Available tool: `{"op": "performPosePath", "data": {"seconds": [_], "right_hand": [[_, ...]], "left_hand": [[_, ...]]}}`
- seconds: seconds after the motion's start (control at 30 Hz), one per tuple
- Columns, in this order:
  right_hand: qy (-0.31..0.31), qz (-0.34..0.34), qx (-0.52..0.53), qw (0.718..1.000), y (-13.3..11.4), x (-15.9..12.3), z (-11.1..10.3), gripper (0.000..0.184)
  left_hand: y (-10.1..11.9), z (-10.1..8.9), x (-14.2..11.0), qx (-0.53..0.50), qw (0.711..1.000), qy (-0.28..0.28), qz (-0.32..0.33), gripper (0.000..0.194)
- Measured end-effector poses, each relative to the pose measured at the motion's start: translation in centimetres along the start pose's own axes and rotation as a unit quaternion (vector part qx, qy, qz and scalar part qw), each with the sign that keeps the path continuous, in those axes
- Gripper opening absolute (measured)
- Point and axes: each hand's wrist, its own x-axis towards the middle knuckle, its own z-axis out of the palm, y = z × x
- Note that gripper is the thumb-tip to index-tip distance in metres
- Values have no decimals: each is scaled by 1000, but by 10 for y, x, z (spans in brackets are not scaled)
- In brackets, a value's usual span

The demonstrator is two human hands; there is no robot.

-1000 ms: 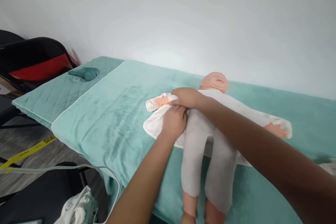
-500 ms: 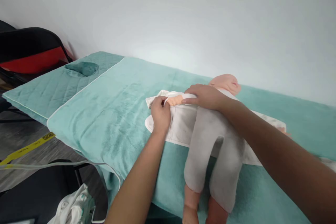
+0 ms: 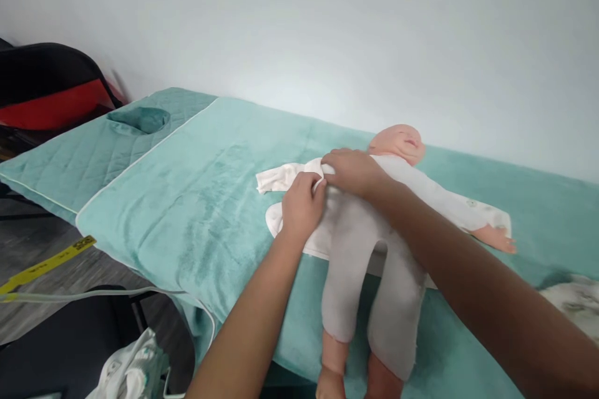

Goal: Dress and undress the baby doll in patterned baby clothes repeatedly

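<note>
A baby doll (image 3: 365, 262) with a grey cloth body lies on its back on a teal towel (image 3: 196, 199), head (image 3: 397, 140) toward the wall. A white garment (image 3: 281, 177) is spread under it, one sleeve stretched out to the left. My left hand (image 3: 302, 209) is closed, pinching the garment's edge at the doll's near shoulder. My right hand (image 3: 353, 171) reaches across the doll's chest and is closed on the same spot of garment, touching the left hand. The doll's other arm (image 3: 493, 237) lies out to the right in its sleeve.
The towel covers a quilted teal massage table (image 3: 84, 149) with a face hole (image 3: 138, 118). A black and red folding chair (image 3: 51, 100) stands at the left. Crumpled printed cloth (image 3: 133, 374) lies below the table; more cloth (image 3: 573, 302) sits at the right edge. Yellow tape (image 3: 47, 262) marks the floor.
The doll's near bare arm, visible half a second ago, is now hidden inside the white sleeve. My two hands have come together at its shoulder. The view shifted slightly.
</note>
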Motion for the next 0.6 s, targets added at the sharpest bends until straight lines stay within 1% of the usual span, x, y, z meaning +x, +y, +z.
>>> {"op": "performPosePath", "data": {"seconds": [0.03, 0.07, 0.1, 0.13, 0.17, 0.2, 0.23, 0.27, 0.3, 0.33, 0.37, 0.4, 0.43, 0.5, 0.53, 0.6], "right_hand": [[53, 16, 43, 998, 5, -11, -1, 26], [123, 50, 84, 988, 12, -27, 0, 28], [195, 99, 115, 969, 20, -45, 1, 29], [285, 176, 128, 934, 30, -65, 4, 29], [364, 258, 126, 886, 39, -86, 9, 28], [402, 335, 111, 845, 49, -106, 14, 26], [393, 400, 101, 822, 57, -124, 20, 27], [319, 430, 123, 836, 64, -138, 26, 34], [262, 443, 138, 846, 69, -148, 31, 41], [215, 447, 157, 854, 71, -155, 35, 46], [187, 441, 177, 860, 71, -158, 38, 50], [183, 435, 192, 860, 70, -159, 39, 52], [194, 431, 206, 857, 67, -158, 40, 54], [213, 419, 244, 848, 61, -155, 40, 54], [221, 415, 268, 841, 58, -153, 41, 53], [232, 412, 331, 817, 55, -152, 42, 51]], "left_hand": [[0, -1, 0, -2, 1000, 18, -20, 20], [0, -2, 1, -2, 999, 34, -41, 22], [0, -2, 2, 1, 997, 47, -63, 25], [0, -3, 2, 7, 995, 57, -84, 27], [-1, -3, 3, 15, 992, 62, -105, 29], [-1, -3, 3, 23, 990, 63, -122, 31], [-1, -3, 3, 32, 989, 61, -133, 31], [-1, -2, 3, 42, 988, 60, -138, 30], [-1, -1, 3, 54, 987, 62, -135, 28], [-1, 0, 3, 68, 987, 68, -125, 26], [-1, 1, 2, 84, 987, 76, -112, 25], [-2, 2, 2, 99, 987, 85, -97, 27], [-3, 3, 2, 113, 986, 92, -86, 29], [-4, 4, 1, 132, 984, 88, -77, 29], [-5, 4, 1, 134, 985, 80, -79, 26], [-6, 5, 2, 125, 986, 67, -84, 20]]}}
